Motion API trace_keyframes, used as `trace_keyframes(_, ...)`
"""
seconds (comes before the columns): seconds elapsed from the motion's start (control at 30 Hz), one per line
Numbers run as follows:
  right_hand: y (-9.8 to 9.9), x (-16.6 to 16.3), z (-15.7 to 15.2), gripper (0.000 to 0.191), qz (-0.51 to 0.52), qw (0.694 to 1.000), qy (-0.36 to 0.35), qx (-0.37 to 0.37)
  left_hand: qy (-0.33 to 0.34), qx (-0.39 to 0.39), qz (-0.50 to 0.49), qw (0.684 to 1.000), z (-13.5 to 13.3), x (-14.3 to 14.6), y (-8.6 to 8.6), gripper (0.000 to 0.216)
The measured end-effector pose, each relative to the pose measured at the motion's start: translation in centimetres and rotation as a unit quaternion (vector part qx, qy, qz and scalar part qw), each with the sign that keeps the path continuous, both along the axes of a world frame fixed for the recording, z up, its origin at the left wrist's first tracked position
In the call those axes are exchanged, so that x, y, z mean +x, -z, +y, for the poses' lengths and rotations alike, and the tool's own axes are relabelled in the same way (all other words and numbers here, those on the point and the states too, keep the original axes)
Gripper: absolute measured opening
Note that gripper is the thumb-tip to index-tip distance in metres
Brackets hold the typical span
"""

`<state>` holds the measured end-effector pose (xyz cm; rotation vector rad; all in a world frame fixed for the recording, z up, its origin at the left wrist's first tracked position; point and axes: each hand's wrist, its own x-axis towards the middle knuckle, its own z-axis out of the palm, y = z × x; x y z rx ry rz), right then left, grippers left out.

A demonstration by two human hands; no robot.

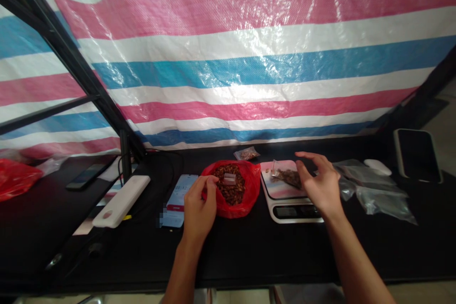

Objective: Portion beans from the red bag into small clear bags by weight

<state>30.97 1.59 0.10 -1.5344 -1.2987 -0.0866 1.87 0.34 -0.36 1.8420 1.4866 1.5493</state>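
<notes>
My left hand point(198, 209) rests at the left rim of a red plastic bag point(245, 199) full of brown seeds, fingers curled together in a pinch; what it holds is too small to make out. A small clear scoop point(230, 179) lies on the seeds. My right hand point(320, 183) hovers with fingers spread over a white kitchen scale point(285, 211), next to a small clear bag of seeds point(288, 176) lying on the scale's platform.
A filled small bag point(246, 153) lies behind the red bag. A phone point(177, 199) and a white power bank point(121, 200) lie left; empty clear bags point(377, 190), a white mouse point(377, 166) and a dark phone point(417, 154) lie right. A striped tarp point(249, 57) backs the black table point(249, 251).
</notes>
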Motion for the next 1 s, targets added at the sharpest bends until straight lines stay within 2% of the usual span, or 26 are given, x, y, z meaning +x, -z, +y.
trace_keyframes(0.27,-0.6,-0.4,-0.4,0.022,0.008,1.0,0.004,0.017,0.001,-0.005,-0.002,1.0,0.1,-0.1,0.2,0.031)
trace_keyframes(0.67,-0.3,-0.4,-0.3,0.026,-0.013,1.0,0.016,-0.014,-0.003,0.006,-0.003,1.0,-0.1,0.4,-0.1,0.03)
trace_keyframes(0.87,-0.4,-0.4,-0.3,0.025,-0.015,0.999,0.003,-0.03,0.059,0.009,0.003,0.998,-0.8,3.7,-0.6,0.027)
trace_keyframes(1.0,-0.2,-0.4,-0.4,0.027,-0.024,0.998,-0.013,-0.053,0.108,0.055,0.06,0.991,-1.4,6.8,-0.7,0.025)
